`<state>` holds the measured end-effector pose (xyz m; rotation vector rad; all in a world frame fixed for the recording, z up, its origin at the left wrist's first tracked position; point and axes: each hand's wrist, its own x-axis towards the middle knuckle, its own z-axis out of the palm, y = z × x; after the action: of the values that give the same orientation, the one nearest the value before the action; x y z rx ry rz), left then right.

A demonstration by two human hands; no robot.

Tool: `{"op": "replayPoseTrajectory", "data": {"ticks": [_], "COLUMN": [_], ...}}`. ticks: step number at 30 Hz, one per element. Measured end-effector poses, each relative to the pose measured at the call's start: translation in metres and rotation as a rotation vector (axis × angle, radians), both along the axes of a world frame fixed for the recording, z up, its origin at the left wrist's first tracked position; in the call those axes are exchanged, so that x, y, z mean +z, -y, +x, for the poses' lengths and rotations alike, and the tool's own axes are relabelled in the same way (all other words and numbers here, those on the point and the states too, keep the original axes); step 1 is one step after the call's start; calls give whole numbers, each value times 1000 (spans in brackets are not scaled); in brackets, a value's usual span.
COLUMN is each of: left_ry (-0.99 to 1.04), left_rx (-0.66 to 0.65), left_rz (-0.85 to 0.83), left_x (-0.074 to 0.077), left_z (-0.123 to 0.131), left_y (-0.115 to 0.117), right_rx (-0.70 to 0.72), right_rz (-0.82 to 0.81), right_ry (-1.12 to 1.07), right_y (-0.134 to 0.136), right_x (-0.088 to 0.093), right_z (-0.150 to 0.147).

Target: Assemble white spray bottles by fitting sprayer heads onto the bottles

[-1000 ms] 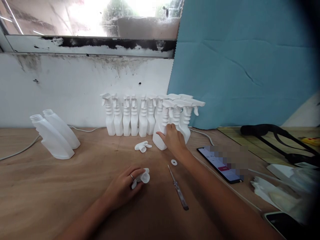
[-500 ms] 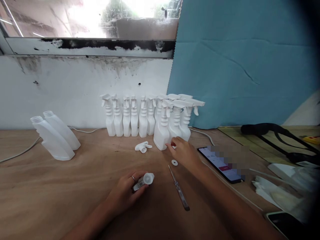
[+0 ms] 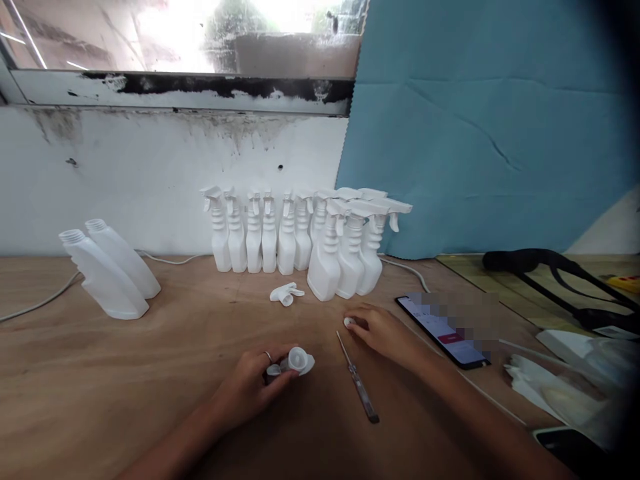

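My left hand (image 3: 255, 381) is closed round a white trigger spray head (image 3: 298, 359), its round cap opening facing up. My right hand (image 3: 383, 332) has its thumb and fingertips on a small white washer (image 3: 349, 322), at table level. Part of the washer is hidden under the fingers. Between my hands lies a screwdriver (image 3: 361, 390) with a clear handle. Farther back, another white spray head (image 3: 287, 294) rests on its side on the table.
Several white spray bottles (image 3: 325, 265) with heads fitted stand in a row along the wall. At the left are two headless bottles (image 3: 111, 280). A lit phone (image 3: 443, 333), a black strap-like object (image 3: 540, 260) and clear plastic packaging (image 3: 555, 390) lie on the right.
My right hand has come back toward me from beside the bottles and closed on the washer. My left hand has turned the spray head slightly.
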<state>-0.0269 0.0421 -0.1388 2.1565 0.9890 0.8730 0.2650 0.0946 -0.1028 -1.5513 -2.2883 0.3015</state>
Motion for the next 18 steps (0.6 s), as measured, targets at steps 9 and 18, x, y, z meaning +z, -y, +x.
{"op": "replayPoseTrajectory", "data": {"ticks": [9, 18], "left_ry": [1, 16], "left_rx": [-34, -65], "left_rz": [16, 34], "left_x": [-1, -4], "left_z": [0, 0], "left_y": [-1, -1], "right_rx": [120, 433], "right_rz": [61, 31], "right_ry": [-137, -215], "right_y": [38, 59], "right_x": [34, 21], "right_z": [-44, -73]}}
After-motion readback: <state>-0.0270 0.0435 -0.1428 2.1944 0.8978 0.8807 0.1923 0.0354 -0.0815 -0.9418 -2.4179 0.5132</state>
